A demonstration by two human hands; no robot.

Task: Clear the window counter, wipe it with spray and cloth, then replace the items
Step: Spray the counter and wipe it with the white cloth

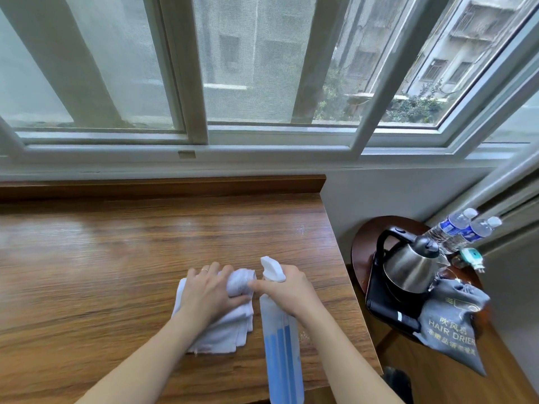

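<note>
Wiping under way, by the look of it: left hand (208,290) pressed flat on white cloth (224,325) near the counter's (116,243) front right corner, grip closed around its bunched end. Right hand (287,290) wrapped about spray bottle (281,345) just beside, nozzle toward the window. Next, probably: spraying, then sweeping left. Nothing blocking; kettle (408,266), water bottles (460,225) and hair-dryer bag (450,325) parked off the right edge.

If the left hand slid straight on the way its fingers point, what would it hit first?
The left hand points right across the cloth, so it would likely meet the right hand gripping the spray bottle almost at once; they look nearly touching.
</note>
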